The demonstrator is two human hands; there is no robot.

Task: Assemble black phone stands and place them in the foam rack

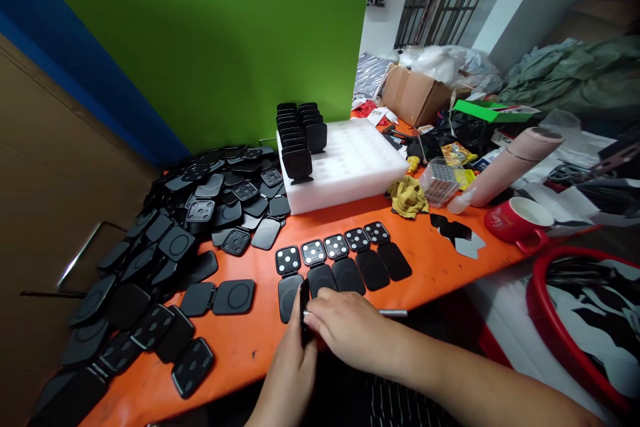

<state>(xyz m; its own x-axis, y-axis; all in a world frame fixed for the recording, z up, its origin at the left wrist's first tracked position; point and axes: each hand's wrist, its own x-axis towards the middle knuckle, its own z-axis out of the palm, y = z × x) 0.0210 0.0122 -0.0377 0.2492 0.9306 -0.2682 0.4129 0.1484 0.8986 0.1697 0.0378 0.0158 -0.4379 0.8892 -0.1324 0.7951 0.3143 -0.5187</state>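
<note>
My left hand (293,360) is closed around a black folding charger pad (304,303), held on edge above the front of the table. My right hand (347,323) is wrapped round a silver metal rod (393,313). One end of the rod sticks out behind the fist, and its other end is against or very near the pad. Just beyond both hands lies a row of opened black pads (347,276), their upper halves dotted with pale round spots. To the left of my hands, another opened pad (233,297) rests alone, showing a ring on its larger half.
A large heap of black pads (177,243) covers the left side. At the back, a white foam block (345,187) holds upright pads. On the right are a yellow cloth (409,197), a clear box (439,183), a pink bottle (515,163), a red mug (515,223) and a red-rimmed bin (537,300).
</note>
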